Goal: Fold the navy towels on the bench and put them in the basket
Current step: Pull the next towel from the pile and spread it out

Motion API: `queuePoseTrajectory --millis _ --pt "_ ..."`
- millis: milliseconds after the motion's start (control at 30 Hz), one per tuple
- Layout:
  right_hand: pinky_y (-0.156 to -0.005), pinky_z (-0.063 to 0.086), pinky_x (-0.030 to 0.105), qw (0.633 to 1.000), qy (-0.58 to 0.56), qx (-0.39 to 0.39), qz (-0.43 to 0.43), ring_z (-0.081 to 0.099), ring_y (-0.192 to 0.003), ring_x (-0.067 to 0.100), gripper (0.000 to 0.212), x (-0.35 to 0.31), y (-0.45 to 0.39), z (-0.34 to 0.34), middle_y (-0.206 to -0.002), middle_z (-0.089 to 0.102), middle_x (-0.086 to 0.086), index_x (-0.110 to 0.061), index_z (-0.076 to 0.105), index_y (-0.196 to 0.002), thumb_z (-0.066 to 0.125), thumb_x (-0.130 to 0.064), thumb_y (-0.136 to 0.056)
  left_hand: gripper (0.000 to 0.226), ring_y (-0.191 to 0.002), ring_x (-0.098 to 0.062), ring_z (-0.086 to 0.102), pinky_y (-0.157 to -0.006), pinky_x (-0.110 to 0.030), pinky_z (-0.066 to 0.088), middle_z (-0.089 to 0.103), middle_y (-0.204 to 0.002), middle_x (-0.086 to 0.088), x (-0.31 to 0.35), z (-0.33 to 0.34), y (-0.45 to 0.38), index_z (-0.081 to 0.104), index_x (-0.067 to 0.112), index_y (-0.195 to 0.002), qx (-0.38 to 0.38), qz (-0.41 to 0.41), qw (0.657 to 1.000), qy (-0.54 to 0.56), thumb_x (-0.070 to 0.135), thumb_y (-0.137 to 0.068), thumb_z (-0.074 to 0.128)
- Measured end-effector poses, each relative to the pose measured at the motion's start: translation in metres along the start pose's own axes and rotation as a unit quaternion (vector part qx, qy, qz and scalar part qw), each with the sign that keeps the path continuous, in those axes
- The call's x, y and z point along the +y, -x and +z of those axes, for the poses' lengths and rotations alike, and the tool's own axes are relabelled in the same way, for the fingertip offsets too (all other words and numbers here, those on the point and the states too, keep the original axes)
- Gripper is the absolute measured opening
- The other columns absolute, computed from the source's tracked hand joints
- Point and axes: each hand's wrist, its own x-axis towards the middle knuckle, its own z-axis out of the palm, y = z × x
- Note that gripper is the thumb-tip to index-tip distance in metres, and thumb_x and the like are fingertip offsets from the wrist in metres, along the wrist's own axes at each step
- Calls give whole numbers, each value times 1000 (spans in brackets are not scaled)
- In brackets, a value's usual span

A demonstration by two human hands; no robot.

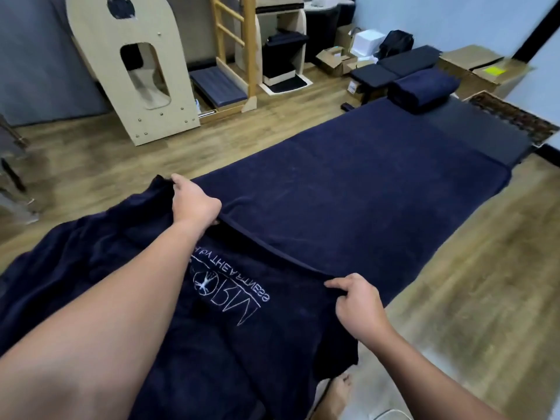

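Navy towel (348, 189) lies spread along the bench (472, 131), first fold underway. Folded stack (422, 87) sits at the far end; no basket in view. Left hand (194, 201) and right hand (359, 307) each pinch the near hem, fingers clamped on cloth.

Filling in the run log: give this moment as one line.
stage: folding | left hand: grips towel edge | right hand: pinches same edge | folded towels: far bench end | basket: unseen
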Motion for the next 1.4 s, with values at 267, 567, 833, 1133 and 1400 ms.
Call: queuePoseTrajectory --millis 267,567,833,1133,1400 --pt "-86 47 17 998 18 -48 -39 58 -95 5 52 77 -77 -90 -103 53 -19 -28 69 -129 48 -5 -88 113 -134 -36 49 -91 -45 59 -8 -170 6 87 127 -10 -19 21 -158 -58 10 998 -3 2 -73 54" --pt "-85 54 38 986 133 -69 -75 61 -99 26 86 148 -152 -176 -115 40 -10 -26 27 -158 38 3 -78 109 -125 -33 51 -63 -35 62 -8 -169 9 187 243 -8 -20 19 -159 -60 33 998 16 -5 -83 54" --pt "-89 54 41 983 168 -38 -58 60 -116 29 90 202 -223 -231 -145 39 -12 -29 24 -158 36 5 -76 107 -119 -32 53 -65 -36 62 -11 -169 8 254 332 -26 -20 20 -159 -77 46 996 6 -6 -85 53" --pt "-97 50 39 978 197 -50 -44 54 -128 26 87 260 -330 -296 -160 29 -15 -31 22 -159 35 3 -80 107 -103 -29 54 -75 -42 63 -13 -170 6 319 454 -70 -21 20 -159 -110 49 993 -21 -5 -84 53" --pt "-102 47 32 982 168 -76 -39 48 -137 18 86 317 -395 -349 -165 22 -18 -35 23 -159 39 2 -83 105 -109 -32 59 -68 -36 62 -14 -169 6 379 549 -91 -20 18 -158 -122 22 992 -18 -3 -86 52"
